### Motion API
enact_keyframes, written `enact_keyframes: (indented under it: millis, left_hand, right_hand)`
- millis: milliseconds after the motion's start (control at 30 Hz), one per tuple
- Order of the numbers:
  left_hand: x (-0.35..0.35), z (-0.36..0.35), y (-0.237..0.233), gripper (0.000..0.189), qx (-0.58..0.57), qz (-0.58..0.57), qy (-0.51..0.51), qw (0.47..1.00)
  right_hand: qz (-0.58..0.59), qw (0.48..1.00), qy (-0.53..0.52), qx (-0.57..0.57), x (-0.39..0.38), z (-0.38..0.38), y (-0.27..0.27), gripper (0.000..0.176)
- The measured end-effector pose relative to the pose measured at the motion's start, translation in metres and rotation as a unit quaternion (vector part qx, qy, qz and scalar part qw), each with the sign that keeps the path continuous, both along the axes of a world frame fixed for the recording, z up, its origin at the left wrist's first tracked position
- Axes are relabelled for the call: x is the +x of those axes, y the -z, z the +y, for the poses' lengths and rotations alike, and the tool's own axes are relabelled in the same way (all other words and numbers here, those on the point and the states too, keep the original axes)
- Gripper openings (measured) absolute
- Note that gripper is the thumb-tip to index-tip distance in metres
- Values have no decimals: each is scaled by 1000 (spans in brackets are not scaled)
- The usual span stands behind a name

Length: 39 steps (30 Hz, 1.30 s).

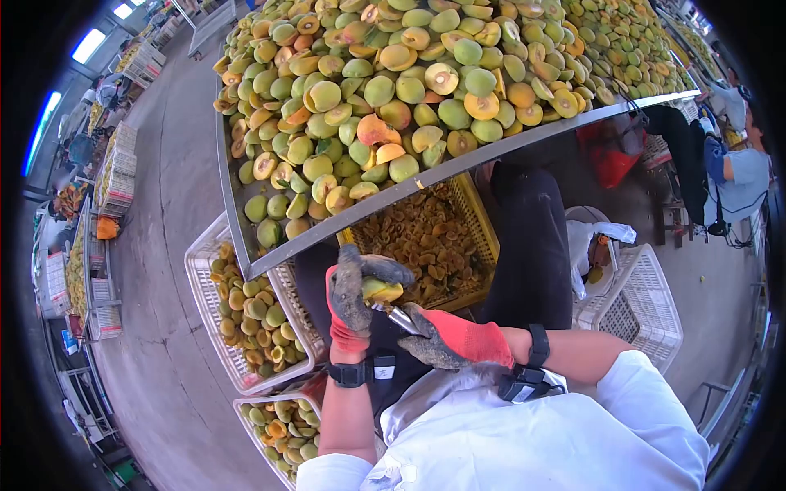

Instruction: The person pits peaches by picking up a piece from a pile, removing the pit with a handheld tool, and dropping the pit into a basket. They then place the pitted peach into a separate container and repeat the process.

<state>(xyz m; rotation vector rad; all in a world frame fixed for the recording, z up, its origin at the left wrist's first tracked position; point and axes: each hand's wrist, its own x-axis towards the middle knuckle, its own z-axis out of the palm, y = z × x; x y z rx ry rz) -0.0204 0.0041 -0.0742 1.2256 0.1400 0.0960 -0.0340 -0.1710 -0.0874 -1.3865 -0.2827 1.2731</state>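
Note:
My left hand (354, 299), in a red and dark grey work glove, is closed around a yellow-green peach half (381, 290). My right hand (458, 337), gloved the same way, grips a pitting tool with a shiny metal shaft (402, 320). The tool's tip meets the underside of the fruit, and its exact shape is hidden there. Below both hands stands a yellow crate (475, 204) with brown pits and scraps (430, 237) in it. Ahead, a metal-edged table (344, 219) bears a big heap of cut peaches (393, 90).
At the left, white crates (201, 270) hold peach halves (250, 307). A white crate (655, 303) and a bucket with a plastic bag (585, 245) stand at the right. Another person (737, 176) sits farther right. More crates (119, 168) line the far left.

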Motion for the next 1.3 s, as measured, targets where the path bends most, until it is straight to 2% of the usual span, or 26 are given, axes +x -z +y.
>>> enact_keyframes:
  millis: [33,100,167,233,267,400,467,500,567,633,733,800,833,867,900,933,967,1033,1067,1100,1133,1167,1200,1233,1267,1300]
  left_hand:
    - [-2,-5,1,67,1,1,0,1000]
    - [-7,-13,1,68,-60,-29,-109,992]
    - [-6,-4,7,68,-72,-69,-74,992]
    - [-6,9,7,67,-31,42,51,997]
    - [-5,13,7,66,19,70,72,995]
    - [-3,11,10,66,-19,29,103,994]
    - [-5,0,16,63,-92,-30,-10,995]
    - [-6,-4,19,63,-91,-29,-9,995]
    - [-6,-12,25,60,-192,-76,-102,973]
    - [-8,-16,26,58,-224,-74,-123,964]
    - [-11,-16,25,58,-221,-21,-172,960]
    - [-12,-8,39,51,-331,-11,-94,939]
    - [-11,-11,36,51,-331,-11,-93,939]
    - [-11,-15,31,50,-326,38,-135,935]
    - [-10,-19,25,49,-320,85,-177,927]
    - [-8,-21,20,50,-348,104,-190,912]
    - [-7,-18,26,50,-348,103,-190,912]
    - [-3,-8,35,59,-452,36,-176,874]
    - [-6,-2,37,58,-400,22,-216,890]
    - [-1,10,35,54,-443,-3,-213,871]
    - [-5,10,34,54,-383,9,-257,887]
    - [-9,10,33,53,-320,23,-300,898]
    - [-9,7,27,53,-320,23,-301,898]
    - [-6,2,21,47,-333,-5,-270,903]
    - [-4,-4,20,42,-348,-33,-236,907]
    - [-2,-10,21,42,-350,-32,-231,907]
  right_hand:
    - [1,1000,0,1,3,0,-3,20]
    - [80,996,-16,21,8,1,-9,16]
    - [108,993,-35,39,13,-3,-6,16]
    - [137,988,-53,54,20,-5,-14,16]
    - [151,986,-65,34,23,-7,-22,14]
    - [138,988,-59,42,22,-11,-28,16]
    - [176,981,-55,66,21,-9,-17,19]
    - [215,971,-51,88,19,-8,-8,21]
    - [264,956,-51,118,14,-5,18,23]
    - [312,937,-51,147,12,-4,17,26]
    - [249,958,-24,144,12,-2,6,23]
    - [152,985,-11,76,10,3,4,21]
    - [152,985,-10,76,8,3,14,21]
    - [-32,994,22,104,5,4,32,18]
    - [-216,966,53,127,7,6,32,19]
    - [-187,981,15,37,7,0,30,33]
    - [-188,981,15,37,8,-5,26,33]
    - [-289,954,-19,-74,11,-14,13,45]
    - [-290,954,-20,-74,14,-22,23,45]
    - [1,995,39,-86,21,-28,28,30]
    - [294,947,94,-93,25,-30,33,24]
    - [294,947,92,-92,23,-30,35,24]
    - [417,889,179,-64,28,-20,5,28]
    - [529,805,265,-35,29,-15,-12,33]
    - [264,951,157,-15,23,-23,6,43]
    - [263,951,163,-15,23,-21,6,43]
